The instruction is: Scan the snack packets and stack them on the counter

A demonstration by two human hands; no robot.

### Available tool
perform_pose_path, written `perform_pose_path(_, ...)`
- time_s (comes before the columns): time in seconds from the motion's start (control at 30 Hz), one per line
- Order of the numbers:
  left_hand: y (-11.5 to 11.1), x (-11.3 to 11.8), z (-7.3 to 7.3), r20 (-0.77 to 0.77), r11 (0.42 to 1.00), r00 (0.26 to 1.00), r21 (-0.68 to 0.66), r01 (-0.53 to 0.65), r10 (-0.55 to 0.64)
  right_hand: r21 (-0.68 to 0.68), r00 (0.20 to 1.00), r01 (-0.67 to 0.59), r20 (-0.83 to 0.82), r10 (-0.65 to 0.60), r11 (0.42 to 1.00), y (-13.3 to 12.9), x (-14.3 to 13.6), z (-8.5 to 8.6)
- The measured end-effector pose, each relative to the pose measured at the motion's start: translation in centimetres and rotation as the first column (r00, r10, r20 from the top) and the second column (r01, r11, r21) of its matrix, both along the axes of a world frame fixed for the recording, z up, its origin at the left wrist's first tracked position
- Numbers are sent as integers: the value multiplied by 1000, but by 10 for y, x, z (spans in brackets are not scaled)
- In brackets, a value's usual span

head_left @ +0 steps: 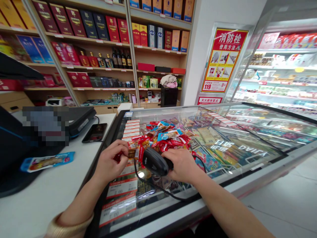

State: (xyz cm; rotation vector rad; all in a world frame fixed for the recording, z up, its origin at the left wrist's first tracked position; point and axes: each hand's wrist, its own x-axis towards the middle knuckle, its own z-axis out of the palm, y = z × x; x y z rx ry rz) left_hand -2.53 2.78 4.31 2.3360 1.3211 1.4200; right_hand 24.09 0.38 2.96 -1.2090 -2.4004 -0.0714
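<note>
A person's left hand (111,163) curls its fingers closed on a small red-and-clear snack packet (134,143), which juts from the fingertips toward the scanner, while the right hand (180,164) is clamped around the handle of a black handheld barcode scanner (155,162). The scanner's head fills the gap between the two sets of fingers, hiding part of what lies behind it, and its black cable (164,190) loops below them. Just beyond the fingers, a heap of red snack packets (173,142) is topped by a blue one (169,135), all on the glass top of a chest freezer (229,190). Red-and-white price labels (120,190) run beneath and nearer than the left fingers. To their left, a smartphone (94,133) and another blue snack packet (48,162) lie on a white counter (65,190); well beyond both hands rise shelves of boxed bottles (74,22).
</note>
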Motion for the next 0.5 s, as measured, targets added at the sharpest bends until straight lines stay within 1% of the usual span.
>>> perform_pose_path(0.2,0,1,-1,-13,999,1000,48,10,-9,-11,1000,2,-22,-2,1000,-2,0,0)
perform_pose_path(0.3,2,-1,-3,-27,997,999,74,-32,34,12,998,-7,-68,7,1000,-1,1,0)
perform_pose_path(0.33,3,-3,-3,-31,993,996,90,-76,80,25,996,-10,-88,13,1000,0,2,-1)
perform_pose_path(0.4,2,-15,-1,-29,965,970,119,-236,241,50,992,-17,-127,23,999,1,4,-3)
perform_pose_path(0.43,1,-25,1,-24,933,939,120,-338,343,53,989,-27,-141,35,998,1,4,-3)
perform_pose_path(0.5,-2,-51,6,-41,842,842,75,-534,538,53,986,-43,-159,51,998,2,6,-5)
